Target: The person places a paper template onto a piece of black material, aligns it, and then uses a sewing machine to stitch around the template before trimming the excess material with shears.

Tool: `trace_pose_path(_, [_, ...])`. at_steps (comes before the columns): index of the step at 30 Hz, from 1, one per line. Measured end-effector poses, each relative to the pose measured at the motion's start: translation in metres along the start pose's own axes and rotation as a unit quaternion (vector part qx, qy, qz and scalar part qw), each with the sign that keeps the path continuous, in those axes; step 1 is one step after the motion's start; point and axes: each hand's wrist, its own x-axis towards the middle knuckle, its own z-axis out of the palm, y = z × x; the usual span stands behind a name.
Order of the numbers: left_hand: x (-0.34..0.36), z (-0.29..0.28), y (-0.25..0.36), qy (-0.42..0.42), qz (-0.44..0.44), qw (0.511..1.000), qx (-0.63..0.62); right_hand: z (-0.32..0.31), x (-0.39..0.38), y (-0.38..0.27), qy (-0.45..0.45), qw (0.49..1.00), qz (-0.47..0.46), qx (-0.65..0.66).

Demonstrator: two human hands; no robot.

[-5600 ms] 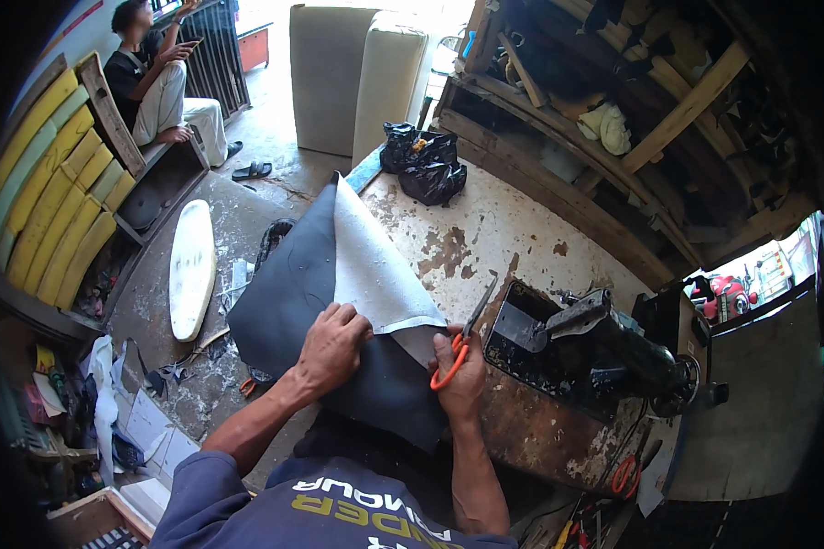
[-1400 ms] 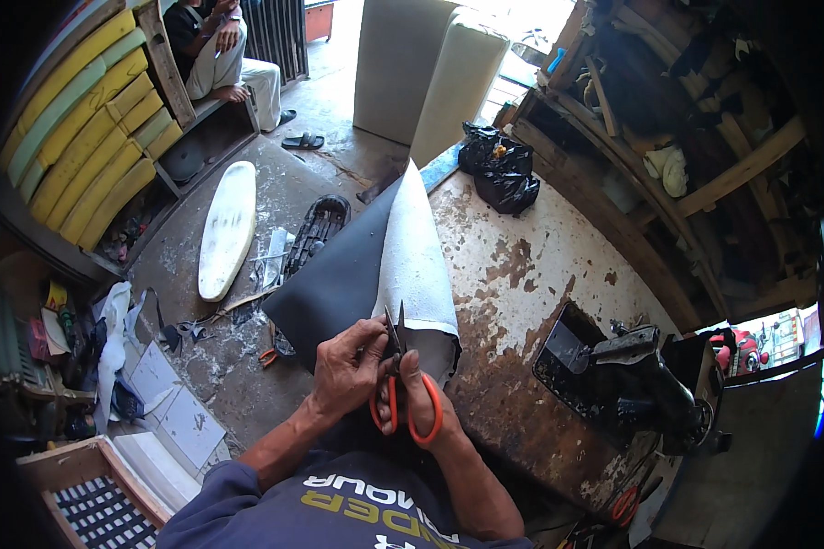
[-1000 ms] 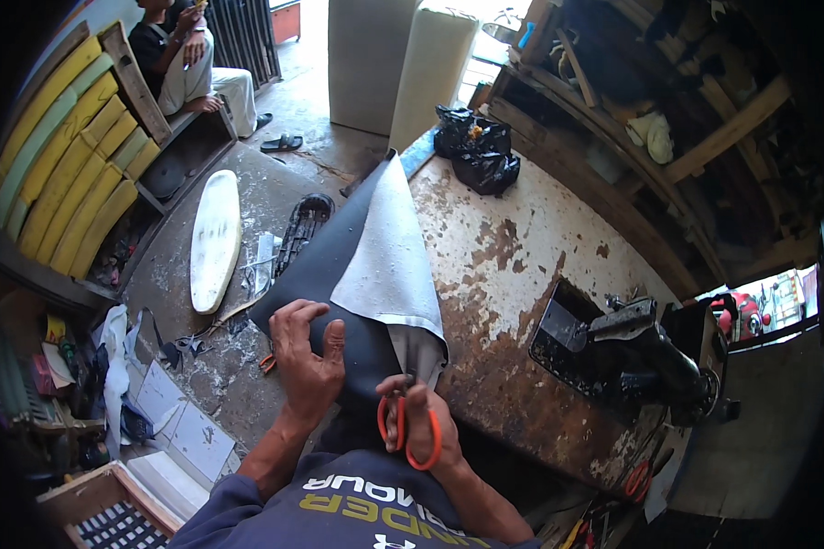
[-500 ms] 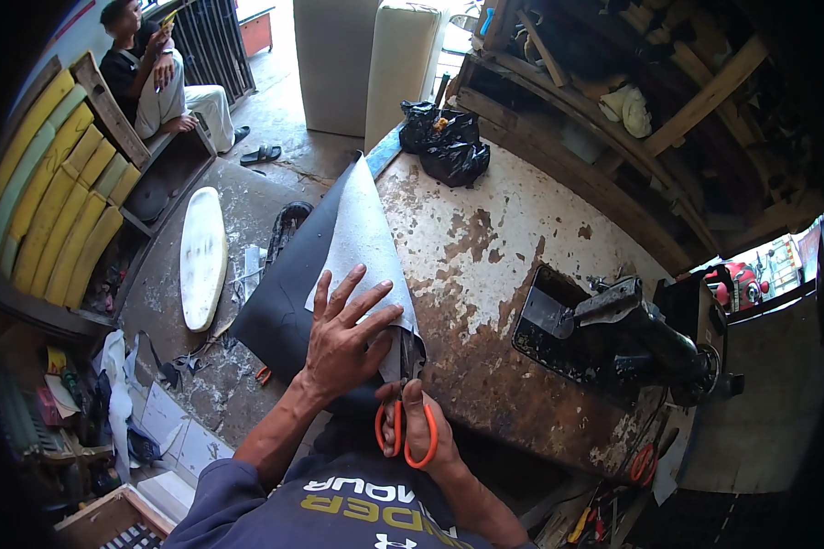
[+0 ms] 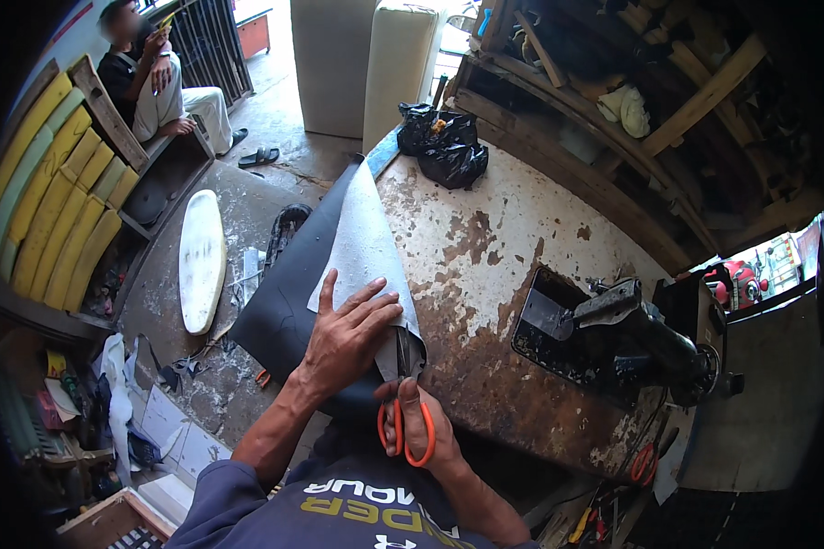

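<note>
In the head view, the blades of the orange scissors [image 5: 403,403] are mostly hidden under the folded edge of the dark sheet [image 5: 284,311], so the cut itself is hard to make out. The right hand [image 5: 418,423] grips the scissors by the handles, thumb through one loop. The left hand [image 5: 346,337] lies flat and spread, not gripping, on the sheet, at the near edge of the rusty desk [image 5: 485,274]. The sheet's far corner hangs off the desk. Compared with half a second before, the left hand has shifted slightly closer to the scissors.
</note>
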Motion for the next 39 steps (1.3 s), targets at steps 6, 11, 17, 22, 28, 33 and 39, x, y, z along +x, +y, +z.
trace_pose_path(6, [-0.002,-0.004,0.001,-0.005,-0.007,1.0,-0.009,0.002,0.001,-0.007,0.009,1.0,-0.002,-0.02])
trace_pose_path(11, [0.003,0.002,0.005,0.012,-0.006,0.999,-0.046,0.008,-0.001,-0.01,0.056,0.998,-0.012,-0.005])
trace_pose_path(17, [0.013,0.025,0.023,0.064,0.035,0.995,-0.072,0.009,-0.011,-0.012,0.124,0.992,-0.025,-0.014])
trace_pose_path(22, [0.014,0.031,0.032,0.087,0.041,0.992,-0.086,0.004,-0.005,-0.012,0.149,0.988,-0.014,0.033])
trace_pose_path(28, [0.008,0.038,0.026,0.103,0.033,0.988,-0.111,0.002,0.01,-0.004,0.159,0.985,-0.05,0.046])
trace_pose_path(33, [0.003,0.04,0.027,0.113,0.011,0.986,-0.122,-0.014,0.003,-0.012,0.222,0.962,-0.14,0.072])
trace_pose_path(39, [0.009,0.033,0.028,0.041,-0.037,0.988,-0.147,-0.012,-0.028,-0.005,0.112,0.985,-0.015,0.133])
